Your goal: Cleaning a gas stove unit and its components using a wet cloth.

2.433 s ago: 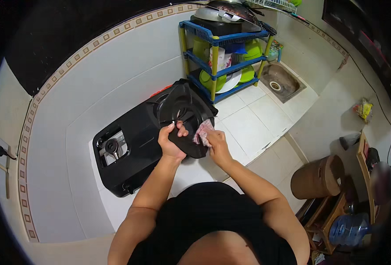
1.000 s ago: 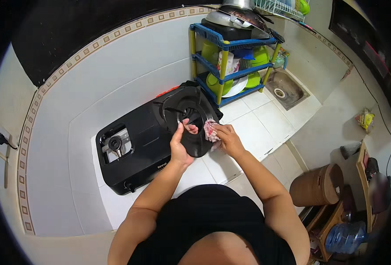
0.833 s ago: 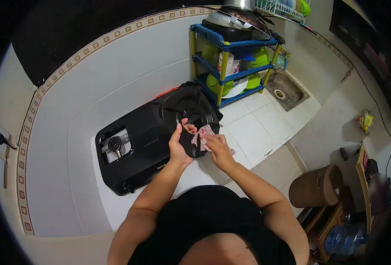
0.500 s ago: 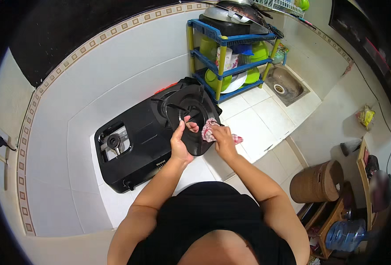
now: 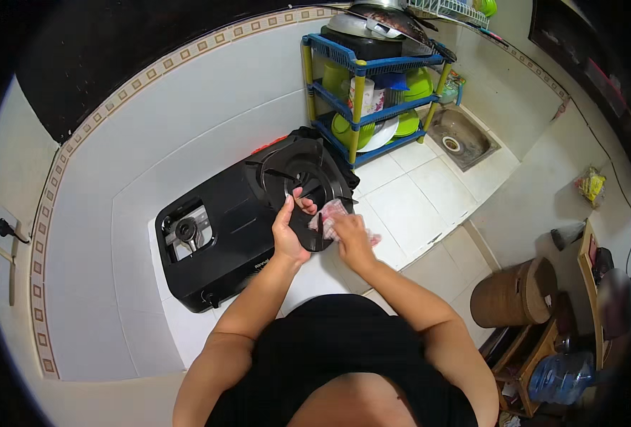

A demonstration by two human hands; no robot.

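My left hand [image 5: 290,235] grips a black stove drip tray [image 5: 314,243] with upright prongs, thumb on its face and fingers through the central hole. It is held tilted over the right half of a black two-burner gas stove [image 5: 233,242]. In my right hand [image 5: 355,240] is a bunched red-and-white checked cloth [image 5: 327,219], pressed against the tray's lower right part beside a prong. The tray hides most of the stove's right side. On the left, a bare burner [image 5: 186,229] shows inside a square opening.
Behind the stove's right end stands a blue-and-yellow rack [image 5: 358,67] with green dishes and pans. Farther right is a sink [image 5: 465,139] set in the white tiled counter [image 5: 408,203]. A brown woven basket [image 5: 504,299] and a blue water jug [image 5: 561,377] stand at the lower right.
My right hand and the cloth have shifted left and slightly down across the tray. The tray has turned a little in my left hand, which stays nearly in place.
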